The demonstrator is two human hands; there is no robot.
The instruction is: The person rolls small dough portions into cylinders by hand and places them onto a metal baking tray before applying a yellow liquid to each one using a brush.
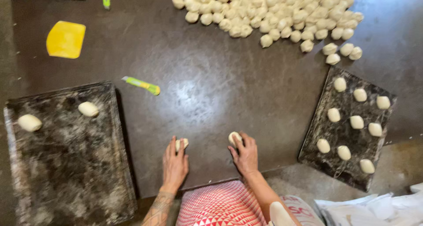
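Each hand cups one dough piece flat against the dark surface [211, 89], left hand [174, 164] over the left dough piece [181, 143], right hand [245, 154] over the right dough piece [234, 137], both grips loosely curled, trays waiting at 9 and 3 o'clock.

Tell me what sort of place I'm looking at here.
Most likely a bakery work area. A big pile of dough pieces lies on a dark worktable, floured baking trays sit at either side, and the left hand and right hand each rest on a dough piece.

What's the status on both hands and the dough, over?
Left hand flat on one dough piece, right hand on another dough ball. Both on the dark table, between two floured trays. Nothing in the way.
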